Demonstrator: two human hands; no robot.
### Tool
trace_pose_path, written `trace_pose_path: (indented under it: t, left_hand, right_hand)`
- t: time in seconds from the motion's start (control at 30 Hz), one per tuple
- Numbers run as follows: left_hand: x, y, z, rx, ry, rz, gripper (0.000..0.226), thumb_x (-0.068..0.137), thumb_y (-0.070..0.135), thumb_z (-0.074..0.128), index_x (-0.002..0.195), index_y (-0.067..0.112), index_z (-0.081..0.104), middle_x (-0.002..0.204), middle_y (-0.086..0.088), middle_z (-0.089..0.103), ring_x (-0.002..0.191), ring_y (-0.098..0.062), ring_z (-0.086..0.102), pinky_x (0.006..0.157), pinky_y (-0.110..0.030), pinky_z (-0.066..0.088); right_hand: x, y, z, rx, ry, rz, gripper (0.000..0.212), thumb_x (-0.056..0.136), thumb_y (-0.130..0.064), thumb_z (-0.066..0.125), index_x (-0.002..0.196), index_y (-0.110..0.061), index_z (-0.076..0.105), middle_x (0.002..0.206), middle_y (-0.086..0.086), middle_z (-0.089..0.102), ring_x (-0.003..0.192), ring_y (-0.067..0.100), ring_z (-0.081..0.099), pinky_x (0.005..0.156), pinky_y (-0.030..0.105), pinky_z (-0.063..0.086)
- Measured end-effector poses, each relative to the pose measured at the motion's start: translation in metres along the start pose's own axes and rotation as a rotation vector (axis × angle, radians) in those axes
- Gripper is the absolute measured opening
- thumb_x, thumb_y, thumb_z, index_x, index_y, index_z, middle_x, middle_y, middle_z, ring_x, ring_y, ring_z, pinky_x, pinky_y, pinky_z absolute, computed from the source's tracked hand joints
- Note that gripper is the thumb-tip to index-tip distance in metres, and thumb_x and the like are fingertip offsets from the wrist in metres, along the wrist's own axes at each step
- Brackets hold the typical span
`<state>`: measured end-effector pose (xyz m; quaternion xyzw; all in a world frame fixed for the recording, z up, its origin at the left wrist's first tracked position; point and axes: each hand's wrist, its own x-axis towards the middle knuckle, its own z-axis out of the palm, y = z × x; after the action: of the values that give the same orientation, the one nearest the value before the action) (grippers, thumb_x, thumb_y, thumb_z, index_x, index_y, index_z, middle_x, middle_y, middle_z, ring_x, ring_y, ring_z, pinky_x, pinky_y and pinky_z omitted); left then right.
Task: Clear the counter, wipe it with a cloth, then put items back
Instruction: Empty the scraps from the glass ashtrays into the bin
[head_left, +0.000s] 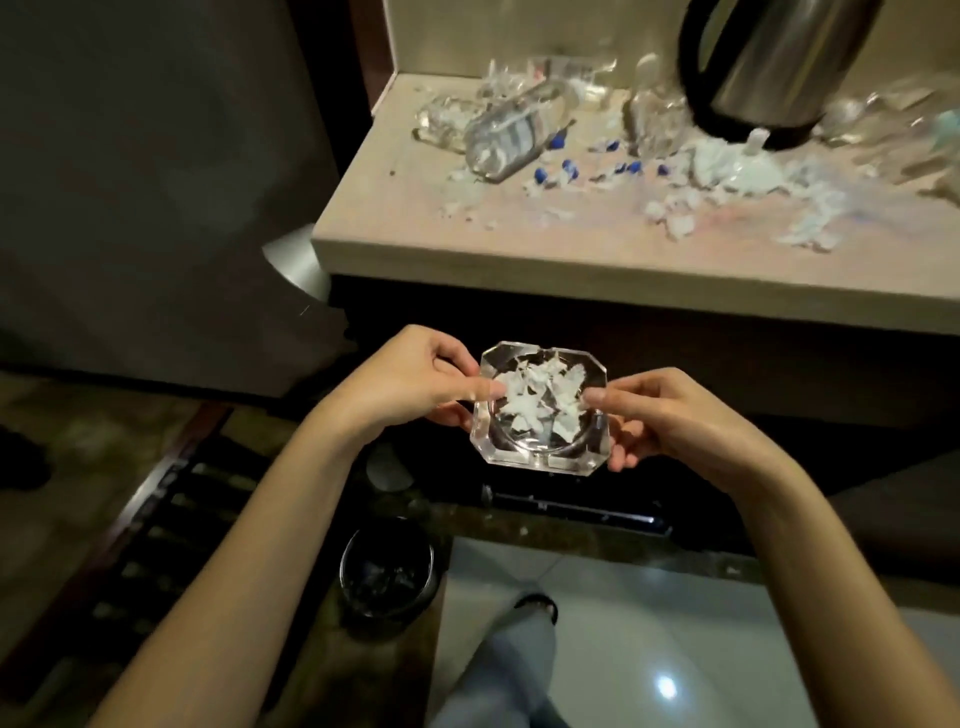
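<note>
Both of my hands hold a square clear glass ashtray (540, 457) in the air, in front of and below the counter edge. White paper scraps (540, 400) lie inside it. My left hand (410, 379) grips its left rim and my right hand (670, 415) grips its right rim. The beige counter (519, 249) above is littered with white scraps, small blue bits (571, 169) and clear plastic wrappers. A clear plastic bottle (514, 137) lies on its side there, next to another glass piece (441, 122). A steel kettle (779, 67) stands at the back right.
A small round bin (387, 571) with a dark liner and some scraps inside stands on the floor below the ashtray, left of my leg (514, 670). A dark cabinet front lies under the counter. A dark slatted rack (156, 545) is at the lower left.
</note>
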<state>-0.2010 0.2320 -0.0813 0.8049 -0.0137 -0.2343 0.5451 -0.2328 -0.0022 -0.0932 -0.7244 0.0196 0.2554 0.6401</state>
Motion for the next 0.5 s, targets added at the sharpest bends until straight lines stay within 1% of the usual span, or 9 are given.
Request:
trace_pose_path:
  t: [0.03,0.1,0.17,0.2,0.23,0.33,0.37,0.43,0.5]
  left_hand:
    - [-0.004,-0.014,-0.005,0.004,0.009,-0.019,0.028,0.078,0.016,0.076,0.088,-0.006,0.061,0.037,0.008,0.051,0.045,-0.004,0.056,0.060,-0.023,0.054]
    - [-0.011,-0.041,-0.016,0.006,0.029,-0.060,0.032,0.076,0.018,0.078,0.088,-0.007,0.063,0.042,0.005,0.058,0.057,-0.016,0.064,0.057,-0.022,0.055]
    - [-0.015,-0.067,-0.028,0.009,0.038,-0.107,0.033,0.071,0.022,0.081,0.087,-0.003,0.066,0.052,0.001,0.066,0.066,-0.028,0.068,0.064,-0.032,0.056]
    - [-0.015,-0.080,-0.034,0.012,0.034,-0.133,0.034,0.069,0.024,0.083,0.086,-0.001,0.067,0.057,-0.002,0.069,0.068,-0.030,0.069,0.067,-0.035,0.056]
    - [-0.015,-0.094,-0.040,0.010,0.031,-0.157,0.034,0.068,0.024,0.083,0.086,0.000,0.067,0.062,-0.004,0.071,0.068,-0.029,0.069,0.066,-0.035,0.056]
    - [-0.010,-0.133,-0.056,-0.010,0.022,-0.211,0.032,0.069,0.017,0.083,0.086,-0.004,0.067,0.062,-0.006,0.070,0.059,-0.019,0.067,0.054,-0.024,0.055]
    - [-0.007,-0.146,-0.062,-0.001,0.018,-0.225,0.030,0.069,0.016,0.083,0.085,-0.003,0.067,0.063,-0.007,0.070,0.058,-0.019,0.067,0.054,-0.024,0.055]
    - [0.000,-0.174,-0.073,0.025,0.013,-0.244,0.026,0.069,0.017,0.084,0.081,0.001,0.067,0.069,-0.013,0.072,0.060,-0.022,0.067,0.059,-0.030,0.058]
    - [0.011,-0.205,-0.085,0.042,0.020,-0.259,0.024,0.068,0.017,0.085,0.077,0.005,0.066,0.073,-0.017,0.072,0.062,-0.025,0.066,0.064,-0.035,0.058]
  right_hand:
    - [0.004,0.009,0.011,0.002,-0.017,0.015,0.027,0.080,-0.030,0.065,0.085,-0.004,0.069,0.058,0.010,0.062,0.050,0.018,0.062,0.047,0.018,0.048]
    - [0.012,0.026,0.032,0.000,-0.063,0.047,0.030,0.081,-0.030,0.064,0.090,-0.002,0.068,0.064,0.015,0.065,0.054,0.020,0.065,0.049,0.020,0.051]
    - [0.023,0.040,0.053,-0.013,-0.111,0.083,0.037,0.081,-0.030,0.064,0.095,0.005,0.066,0.071,0.020,0.066,0.057,0.021,0.067,0.052,0.022,0.052]
    - [0.029,0.048,0.063,-0.017,-0.122,0.102,0.040,0.081,-0.029,0.064,0.097,0.007,0.064,0.073,0.021,0.066,0.058,0.021,0.068,0.053,0.023,0.052]
    - [0.036,0.056,0.073,-0.017,-0.129,0.118,0.041,0.081,-0.028,0.064,0.098,0.010,0.063,0.074,0.022,0.066,0.058,0.021,0.068,0.053,0.023,0.052]
    - [0.058,0.081,0.103,0.032,-0.133,0.183,0.039,0.083,-0.025,0.064,0.096,0.012,0.061,0.073,0.023,0.065,0.058,0.022,0.067,0.051,0.022,0.051]
    - [0.067,0.089,0.114,0.039,-0.125,0.201,0.033,0.085,-0.024,0.064,0.093,0.009,0.063,0.073,0.022,0.065,0.058,0.023,0.067,0.050,0.022,0.051]
    - [0.083,0.106,0.135,0.004,-0.100,0.216,0.021,0.088,-0.022,0.063,0.083,-0.002,0.064,0.071,0.020,0.067,0.059,0.023,0.069,0.051,0.021,0.051]
    - [0.104,0.125,0.157,-0.014,-0.076,0.231,0.019,0.091,-0.021,0.062,0.082,-0.005,0.062,0.071,0.019,0.067,0.060,0.024,0.070,0.051,0.021,0.051]
